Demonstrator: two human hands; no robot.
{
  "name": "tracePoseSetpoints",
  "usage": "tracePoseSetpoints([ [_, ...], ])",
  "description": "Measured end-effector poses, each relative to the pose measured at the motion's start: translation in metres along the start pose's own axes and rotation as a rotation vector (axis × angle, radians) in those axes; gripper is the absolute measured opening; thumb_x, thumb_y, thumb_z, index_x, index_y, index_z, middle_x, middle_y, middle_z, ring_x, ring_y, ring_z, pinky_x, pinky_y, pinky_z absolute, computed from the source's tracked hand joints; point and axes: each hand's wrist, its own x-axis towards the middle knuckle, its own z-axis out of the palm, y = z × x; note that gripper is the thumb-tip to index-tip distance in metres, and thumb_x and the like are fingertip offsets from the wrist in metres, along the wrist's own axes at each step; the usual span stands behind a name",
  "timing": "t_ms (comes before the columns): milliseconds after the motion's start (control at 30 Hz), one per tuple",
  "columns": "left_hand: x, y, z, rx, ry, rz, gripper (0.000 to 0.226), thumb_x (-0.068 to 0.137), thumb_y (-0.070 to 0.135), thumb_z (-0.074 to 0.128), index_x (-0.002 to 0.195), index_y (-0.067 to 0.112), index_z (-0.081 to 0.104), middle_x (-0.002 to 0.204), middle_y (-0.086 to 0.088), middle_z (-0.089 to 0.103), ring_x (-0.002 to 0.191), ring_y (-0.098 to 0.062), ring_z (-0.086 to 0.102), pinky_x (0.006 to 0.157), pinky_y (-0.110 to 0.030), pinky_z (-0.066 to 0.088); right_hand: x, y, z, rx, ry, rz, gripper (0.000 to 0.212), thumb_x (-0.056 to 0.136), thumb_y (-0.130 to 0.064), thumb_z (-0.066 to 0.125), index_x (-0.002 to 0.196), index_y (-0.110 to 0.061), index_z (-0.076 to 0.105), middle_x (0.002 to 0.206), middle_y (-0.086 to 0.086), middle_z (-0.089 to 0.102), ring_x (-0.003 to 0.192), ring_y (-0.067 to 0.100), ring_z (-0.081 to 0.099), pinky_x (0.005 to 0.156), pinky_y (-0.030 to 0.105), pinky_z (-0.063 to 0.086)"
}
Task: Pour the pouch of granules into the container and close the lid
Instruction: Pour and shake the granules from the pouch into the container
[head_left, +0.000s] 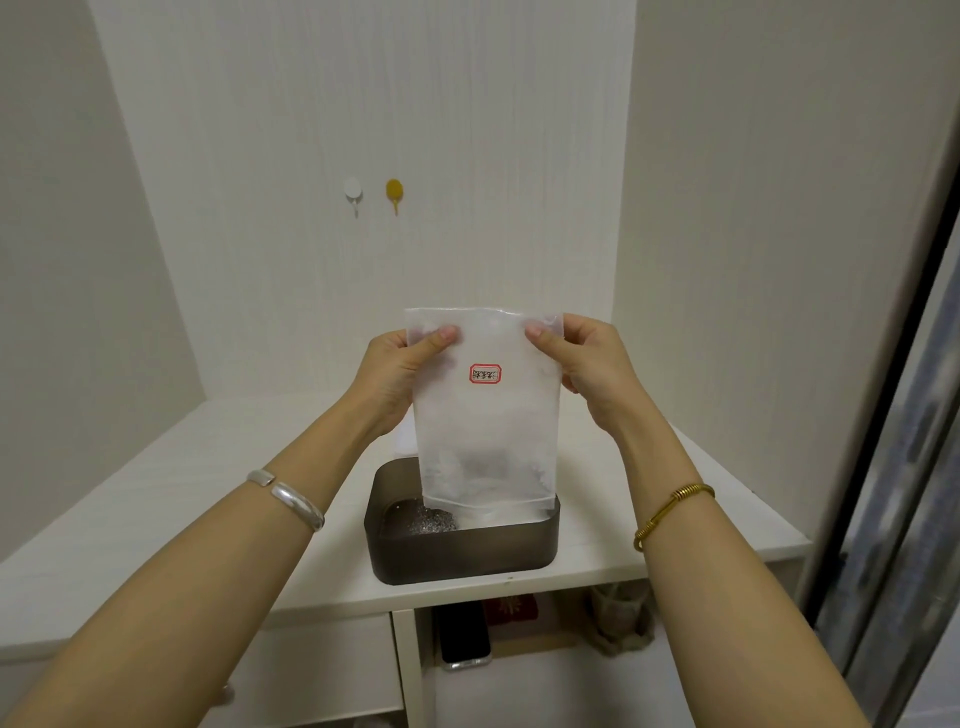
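A translucent white pouch with a small red-framed label hangs upside down over a dark brown rectangular container. My left hand pinches the pouch's upper left corner and my right hand pinches its upper right corner. The pouch's lower, open end reaches into the container on its right side. A pile of pale granules lies on the container's floor at the left. The container stands open; I see no lid on it.
The container stands near the front edge of a white desk in a white-walled alcove. Two wall hooks, one white and one yellow, hang behind. A phone and a red item lie on the shelf below.
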Motion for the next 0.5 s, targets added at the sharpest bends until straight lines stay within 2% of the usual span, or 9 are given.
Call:
tracePoseSetpoints([
  [100, -0.0017, 0.0032, 0.0033, 0.006, 0.029, 0.046, 0.007, 0.080, 0.017, 0.068, 0.083, 0.012, 0.071, 0.078, 0.001, 0.074, 0.071, -0.015, 0.068, 0.061, -0.023, 0.056, 0.0032, -0.0023, 0.0014, 0.003, 0.046, 0.008, 0.018, 0.083, -0.012, 0.068, 0.066, -0.017, 0.069, 0.054, -0.013, 0.068, 0.049, 0.000, 0.061, 0.047, 0.011, 0.046],
  [167, -0.0016, 0.0060, 0.0052, 0.031, 0.047, 0.093, 0.009, 0.080, 0.017, 0.068, 0.087, 0.014, 0.071, 0.082, 0.002, 0.073, 0.072, -0.014, 0.067, 0.059, -0.022, 0.053, 0.0035, -0.0015, 0.0026, -0.001, 0.039, 0.005, 0.018, 0.083, -0.009, 0.068, 0.067, -0.017, 0.069, 0.051, -0.014, 0.067, 0.044, -0.003, 0.057, 0.042, 0.008, 0.042],
  [233, -0.0012, 0.0080, 0.0063, 0.057, 0.071, 0.115, 0.009, 0.080, 0.017, 0.068, 0.086, 0.013, 0.072, 0.076, 0.001, 0.073, 0.069, -0.014, 0.066, 0.058, -0.021, 0.052, 0.0019, -0.0011, 0.0047, 0.031, 0.015, 0.007, 0.012, 0.083, -0.008, 0.068, 0.075, -0.017, 0.070, 0.053, -0.015, 0.068, 0.043, -0.005, 0.057, 0.039, 0.006, 0.039],
  [300, -0.0008, 0.0084, 0.0065, 0.069, 0.088, 0.113, 0.010, 0.080, 0.017, 0.068, 0.087, 0.011, 0.072, 0.076, -0.002, 0.072, 0.070, -0.018, 0.064, 0.059, -0.021, 0.052, 0.0010, -0.0002, 0.0052, 0.072, 0.034, 0.000, 0.010, 0.083, -0.010, 0.069, 0.079, -0.019, 0.069, 0.057, -0.016, 0.069, 0.046, -0.004, 0.059, 0.040, 0.007, 0.040],
  [367, -0.0011, 0.0076, 0.0063, 0.079, 0.081, 0.113, 0.009, 0.081, 0.016, 0.067, 0.086, 0.011, 0.072, 0.076, -0.002, 0.073, 0.071, -0.019, 0.064, 0.061, -0.022, 0.053, 0.0006, 0.0005, 0.0046, 0.084, 0.071, -0.020, 0.012, 0.083, -0.011, 0.069, 0.074, -0.019, 0.069, 0.055, -0.016, 0.066, 0.046, -0.004, 0.057, 0.040, 0.008, 0.040],
  [433, -0.0019, 0.0075, 0.0061, 0.076, 0.074, 0.113, 0.008, 0.081, 0.016, 0.067, 0.084, 0.012, 0.073, 0.072, 0.001, 0.074, 0.071, -0.019, 0.064, 0.061, -0.022, 0.054, 0.0001, 0.0012, 0.0040, 0.091, 0.071, -0.027, 0.010, 0.083, -0.011, 0.068, 0.076, -0.018, 0.068, 0.052, -0.015, 0.064, 0.043, -0.003, 0.054, 0.037, 0.009, 0.036],
  [500, -0.0022, 0.0078, 0.0054, 0.077, 0.074, 0.111, 0.007, 0.081, 0.016, 0.067, 0.083, 0.012, 0.073, 0.070, 0.002, 0.074, 0.071, -0.020, 0.064, 0.062, -0.023, 0.054, -0.0007, 0.0020, 0.0034, 0.065, 0.068, -0.028, 0.009, 0.083, -0.014, 0.068, 0.077, -0.020, 0.069, 0.059, -0.011, 0.063, 0.045, 0.002, 0.051, 0.035, 0.013, 0.030],
])
